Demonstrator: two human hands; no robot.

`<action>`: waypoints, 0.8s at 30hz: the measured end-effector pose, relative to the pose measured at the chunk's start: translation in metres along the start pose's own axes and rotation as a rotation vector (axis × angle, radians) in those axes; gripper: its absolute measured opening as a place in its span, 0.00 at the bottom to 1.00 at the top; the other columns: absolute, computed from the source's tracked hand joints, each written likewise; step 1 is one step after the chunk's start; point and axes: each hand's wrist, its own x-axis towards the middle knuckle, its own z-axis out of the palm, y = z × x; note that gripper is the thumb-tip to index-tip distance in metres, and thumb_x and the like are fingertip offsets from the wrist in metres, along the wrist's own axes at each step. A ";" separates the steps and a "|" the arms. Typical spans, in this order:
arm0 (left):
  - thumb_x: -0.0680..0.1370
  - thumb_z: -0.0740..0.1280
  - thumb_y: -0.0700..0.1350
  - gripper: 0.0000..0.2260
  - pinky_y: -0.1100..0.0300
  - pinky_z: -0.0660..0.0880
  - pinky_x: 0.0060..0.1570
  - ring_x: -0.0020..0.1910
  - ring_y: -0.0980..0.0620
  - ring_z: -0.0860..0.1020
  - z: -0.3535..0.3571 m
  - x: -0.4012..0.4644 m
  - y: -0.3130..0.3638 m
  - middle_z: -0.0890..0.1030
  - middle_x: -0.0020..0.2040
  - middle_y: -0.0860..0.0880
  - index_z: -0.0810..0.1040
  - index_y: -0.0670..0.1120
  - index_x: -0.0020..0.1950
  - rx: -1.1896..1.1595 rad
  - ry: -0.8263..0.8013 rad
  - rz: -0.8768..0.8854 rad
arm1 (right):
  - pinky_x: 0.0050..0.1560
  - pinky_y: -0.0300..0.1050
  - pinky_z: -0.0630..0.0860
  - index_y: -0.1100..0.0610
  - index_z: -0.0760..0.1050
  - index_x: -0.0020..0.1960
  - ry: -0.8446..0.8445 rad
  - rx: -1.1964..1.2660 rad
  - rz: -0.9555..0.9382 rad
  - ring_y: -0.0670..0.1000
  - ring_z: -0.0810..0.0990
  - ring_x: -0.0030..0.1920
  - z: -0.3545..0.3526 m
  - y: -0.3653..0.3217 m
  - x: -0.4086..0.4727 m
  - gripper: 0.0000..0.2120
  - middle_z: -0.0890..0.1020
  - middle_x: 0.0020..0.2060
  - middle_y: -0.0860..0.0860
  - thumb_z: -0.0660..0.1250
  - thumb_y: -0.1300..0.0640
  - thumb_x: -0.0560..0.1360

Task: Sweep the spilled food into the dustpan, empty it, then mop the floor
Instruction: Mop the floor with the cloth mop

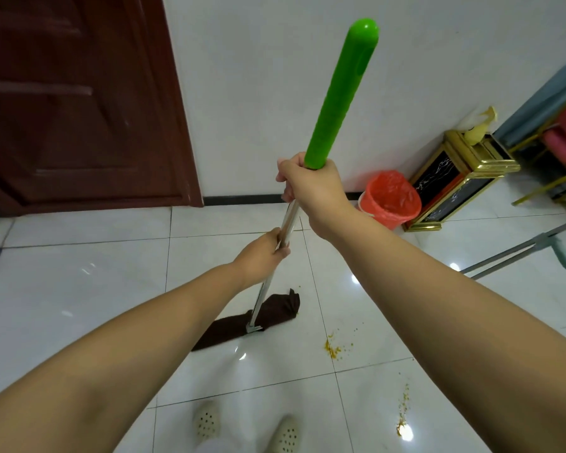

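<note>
I hold a mop with a metal pole and a green grip. My right hand is closed around the pole just under the green grip. My left hand grips the metal pole lower down. The mop's dark brown cloth head lies flat on the white tiled floor, ahead of my feet. Yellow-orange food residue speckles the tile to the right of the mop head. A second streak of residue lies nearer, at the lower right.
A bin with an orange-red liner stands against the white wall, beside a gold-framed black box. A dark wooden door fills the upper left. A grey-handled tool lies on the floor at right. Chair legs stand far right.
</note>
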 end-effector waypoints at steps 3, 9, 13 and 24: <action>0.80 0.60 0.48 0.03 0.58 0.71 0.46 0.45 0.53 0.75 -0.035 -0.004 -0.003 0.75 0.41 0.55 0.70 0.50 0.48 -0.015 0.027 0.040 | 0.36 0.44 0.75 0.55 0.69 0.31 0.017 0.028 -0.033 0.48 0.70 0.24 0.028 -0.026 0.002 0.14 0.76 0.30 0.50 0.66 0.58 0.74; 0.79 0.60 0.50 0.06 0.61 0.70 0.43 0.43 0.56 0.74 -0.104 -0.016 -0.007 0.75 0.42 0.56 0.68 0.57 0.43 -0.026 0.108 0.113 | 0.32 0.39 0.74 0.56 0.72 0.35 0.011 0.019 -0.157 0.47 0.70 0.26 0.078 -0.083 -0.002 0.10 0.74 0.29 0.48 0.66 0.57 0.75; 0.79 0.60 0.49 0.03 0.63 0.70 0.40 0.42 0.56 0.74 -0.142 -0.029 -0.006 0.75 0.40 0.55 0.70 0.53 0.47 -0.005 0.191 0.132 | 0.32 0.38 0.75 0.57 0.72 0.36 -0.008 0.038 -0.223 0.47 0.70 0.27 0.103 -0.116 -0.013 0.10 0.73 0.28 0.47 0.66 0.56 0.75; 0.79 0.61 0.51 0.08 0.55 0.74 0.50 0.48 0.52 0.77 -0.210 -0.076 -0.025 0.79 0.46 0.51 0.72 0.51 0.56 0.021 0.278 0.158 | 0.33 0.40 0.76 0.55 0.72 0.33 -0.044 0.150 -0.317 0.47 0.71 0.25 0.145 -0.149 -0.045 0.13 0.74 0.26 0.47 0.67 0.55 0.75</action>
